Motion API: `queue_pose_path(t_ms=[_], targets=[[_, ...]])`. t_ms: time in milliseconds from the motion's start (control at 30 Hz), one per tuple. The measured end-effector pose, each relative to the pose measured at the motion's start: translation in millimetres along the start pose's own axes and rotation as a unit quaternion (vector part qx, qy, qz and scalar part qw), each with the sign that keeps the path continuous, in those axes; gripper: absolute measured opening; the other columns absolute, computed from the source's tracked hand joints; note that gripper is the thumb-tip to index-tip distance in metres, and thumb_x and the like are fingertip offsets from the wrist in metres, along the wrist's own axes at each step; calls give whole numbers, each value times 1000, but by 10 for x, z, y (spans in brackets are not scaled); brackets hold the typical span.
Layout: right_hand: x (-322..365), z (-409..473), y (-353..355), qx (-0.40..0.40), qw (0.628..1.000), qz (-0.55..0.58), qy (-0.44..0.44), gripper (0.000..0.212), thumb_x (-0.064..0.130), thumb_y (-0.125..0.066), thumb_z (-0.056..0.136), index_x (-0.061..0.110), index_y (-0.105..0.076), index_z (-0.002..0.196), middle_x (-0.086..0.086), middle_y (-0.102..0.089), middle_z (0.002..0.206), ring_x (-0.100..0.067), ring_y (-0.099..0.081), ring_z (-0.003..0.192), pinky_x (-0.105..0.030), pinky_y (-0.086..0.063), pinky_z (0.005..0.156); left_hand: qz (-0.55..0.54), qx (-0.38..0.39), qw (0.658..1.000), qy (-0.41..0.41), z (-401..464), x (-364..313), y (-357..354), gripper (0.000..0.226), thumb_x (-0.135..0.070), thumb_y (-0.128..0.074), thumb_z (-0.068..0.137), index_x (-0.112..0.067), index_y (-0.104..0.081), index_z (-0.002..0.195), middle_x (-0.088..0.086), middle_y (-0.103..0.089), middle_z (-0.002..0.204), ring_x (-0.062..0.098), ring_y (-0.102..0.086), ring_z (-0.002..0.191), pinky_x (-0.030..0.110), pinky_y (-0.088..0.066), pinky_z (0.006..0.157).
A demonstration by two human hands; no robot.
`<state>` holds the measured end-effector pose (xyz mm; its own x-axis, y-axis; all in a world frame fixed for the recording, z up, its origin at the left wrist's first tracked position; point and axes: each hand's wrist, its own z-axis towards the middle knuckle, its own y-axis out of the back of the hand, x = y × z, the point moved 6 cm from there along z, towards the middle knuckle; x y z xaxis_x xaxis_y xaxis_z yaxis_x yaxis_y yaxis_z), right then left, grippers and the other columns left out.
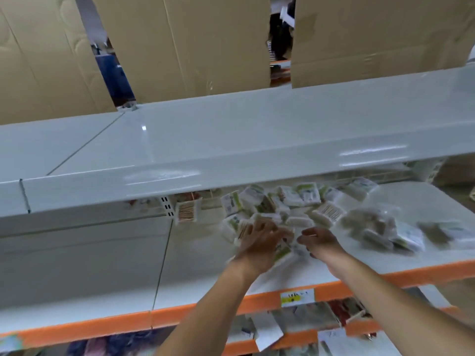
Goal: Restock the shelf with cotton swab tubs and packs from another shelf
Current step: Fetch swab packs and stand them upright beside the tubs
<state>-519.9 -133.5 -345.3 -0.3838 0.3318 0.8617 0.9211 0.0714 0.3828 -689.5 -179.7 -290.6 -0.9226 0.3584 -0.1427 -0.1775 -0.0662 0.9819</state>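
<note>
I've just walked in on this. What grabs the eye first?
Two bare hands, the left hand and right hand, reach into a jumbled heap of cotton swab packs on the orange-edged shelf. Above it runs a bare white shelf, backed by cardboard boxes.

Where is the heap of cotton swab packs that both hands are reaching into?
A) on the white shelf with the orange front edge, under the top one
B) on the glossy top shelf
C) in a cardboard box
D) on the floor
A: the cotton swab packs lie on the orange-edged shelf, where the left hand and right hand meet them.
</note>
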Motion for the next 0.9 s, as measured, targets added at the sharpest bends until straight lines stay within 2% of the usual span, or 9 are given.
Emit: queue_pose_path(t_ms=[33,133,367,467,567,667,733,800,900], targets=[[-4,1,-19,6,1000,9,-6,30,12,-69,84,-8,-65,105,-12,-61,86,-30,-58,82,-50,-52,79,8,-1,1000,7,4,14,3,55,-10,-54,85,-44,-52,130,-6,-48,131,27,-33,128,41,-28,101],[-2,9,-62,30,999,36,0,6,10,-67,82,4,-68,79,-14,-57,73,-25,-52,68,-38,-40,65,18,2,999,29,48,45,44,56,-8,-55,83,-37,-54,131,-2,-47,129,28,-34,124,41,-31,102],[-61,33,-84,31,999,37,-16,21,9,-63,79,14,-58,60,-9,-54,57,-20,-49,60,-35,-35,60,-37,-18,997,73,115,173,119,33,-27,-71,77,-27,-61,109,-3,-51,120,23,-35,122,38,-32,100],[-17,19,-117,46,998,40,-19,19,10,-62,80,14,-60,61,-7,-57,56,-20,-51,60,-33,-37,61,-154,-37,979,127,84,277,165,29,-30,-72,77,-22,-59,101,-4,-62,105,20,-54,106,37,-45,88],[7,2,-156,61,996,54,-26,16,5,-62,81,10,-64,66,-10,-60,59,-22,-54,63,-34,-42,63,-316,-57,923,211,-23,434,162,33,-35,-73,80,-19,-52,99,-5,-60,90,13,-58,81,34,-49,71],[-9,-9,-200,74,995,57,-26,13,2,-64,83,7,-64,71,-12,-59,62,-23,-52,65,-34,-42,66,-466,-64,838,276,-130,566,120,42,-31,-79,79,-27,-52,110,-2,-65,106,15,-67,94,38,-58,81],[-7,-18,-219,79,995,56,-17,11,4,-68,83,7,-63,73,-11,-57,61,-22,-50,63,-32,-39,63,-530,-60,790,302,-188,597,64,35,-28,-80,80,-31,-56,105,-4,-69,105,9,-70,90,31,-60,72],[-2,-33,-243,78,995,55,-12,11,9,-72,83,7,-64,75,-12,-56,62,-21,-49,62,-32,-38,60,-565,-65,755,326,-256,627,8,25,-26,-77,82,-26,-62,102,-4,-72,99,5,-71,84,24,-58,65],[18,-53,-312,80,996,48,-5,18,16,-78,80,8,-64,74,-9,-54,61,-20,-47,57,-28,-34,52,-608,-79,705,356,-350,704,-59,21,-21,-72,86,-16,-65,105,4,-74,101,15,-73,89,28,-59,69]])
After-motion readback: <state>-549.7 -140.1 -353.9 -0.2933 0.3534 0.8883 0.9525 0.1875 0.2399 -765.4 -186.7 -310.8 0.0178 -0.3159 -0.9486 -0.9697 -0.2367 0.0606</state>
